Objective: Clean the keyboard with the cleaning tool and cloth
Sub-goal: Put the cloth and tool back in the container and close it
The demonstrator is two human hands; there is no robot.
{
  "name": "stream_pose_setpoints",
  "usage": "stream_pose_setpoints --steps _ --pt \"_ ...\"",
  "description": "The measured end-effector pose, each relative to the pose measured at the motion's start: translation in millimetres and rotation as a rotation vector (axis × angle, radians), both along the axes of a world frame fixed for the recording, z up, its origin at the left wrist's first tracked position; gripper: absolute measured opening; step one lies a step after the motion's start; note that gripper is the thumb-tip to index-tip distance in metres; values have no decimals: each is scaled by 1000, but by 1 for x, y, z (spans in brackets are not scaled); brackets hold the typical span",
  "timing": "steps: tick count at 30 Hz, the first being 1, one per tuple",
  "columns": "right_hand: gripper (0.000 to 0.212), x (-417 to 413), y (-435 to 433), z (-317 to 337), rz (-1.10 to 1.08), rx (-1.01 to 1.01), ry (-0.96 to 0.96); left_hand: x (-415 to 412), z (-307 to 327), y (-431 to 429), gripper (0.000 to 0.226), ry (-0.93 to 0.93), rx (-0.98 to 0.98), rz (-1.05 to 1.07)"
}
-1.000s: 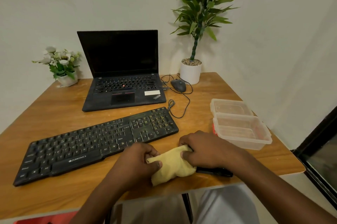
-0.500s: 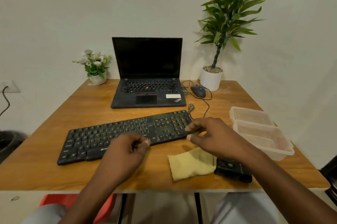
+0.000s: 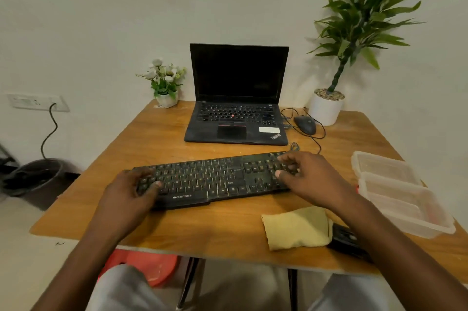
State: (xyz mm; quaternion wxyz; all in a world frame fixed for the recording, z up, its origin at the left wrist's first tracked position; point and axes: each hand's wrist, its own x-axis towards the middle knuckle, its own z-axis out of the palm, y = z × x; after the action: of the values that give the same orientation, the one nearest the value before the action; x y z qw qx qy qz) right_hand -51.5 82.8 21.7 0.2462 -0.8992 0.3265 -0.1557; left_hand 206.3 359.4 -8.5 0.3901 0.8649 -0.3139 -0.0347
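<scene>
As left hand (image 3: 126, 191) and right hand (image 3: 309, 176) clasp the keyboard (image 3: 210, 179) ends, cloth (image 3: 296, 228) lies beside it; tilting probably follows.

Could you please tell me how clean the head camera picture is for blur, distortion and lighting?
Head view: soft, even light, no glare on the dark laptop screen; wide-angle bowing curves the table edges; the left hand and right hand are motion-smeared over the keyboard, so their grip is unclear.

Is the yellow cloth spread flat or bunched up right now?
Bunched up. The yellow cloth lies as a puffy, folded lump on the table; the left hand and right hand are at the keyboard instead.
</scene>
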Motion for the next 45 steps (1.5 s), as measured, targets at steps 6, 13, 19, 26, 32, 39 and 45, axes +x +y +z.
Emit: stream_pose_setpoints --steps 6,13,19,26,32,39,45 --pt "44 13 -36 -17 -111 -21 129 31 -15 0 45 110 79 96" --pt "51 22 -49 -35 -163 46 165 48 -20 0 43 279 -57 146" --pt "48 23 -52 -36 -236 190 84 48 -24 -6 41 281 -95 177" --pt "53 21 -66 -32 -310 273 69 41 -21 -36 51 295 -116 132" --pt "46 19 -83 -19 -375 250 54 53 -5 -84 48 287 -145 87" --pt "29 16 -98 -19 -414 242 99 68 10 -124 21 351 -54 44" --pt "31 13 -99 -23 -392 212 139 77 0 -122 28 329 25 61"
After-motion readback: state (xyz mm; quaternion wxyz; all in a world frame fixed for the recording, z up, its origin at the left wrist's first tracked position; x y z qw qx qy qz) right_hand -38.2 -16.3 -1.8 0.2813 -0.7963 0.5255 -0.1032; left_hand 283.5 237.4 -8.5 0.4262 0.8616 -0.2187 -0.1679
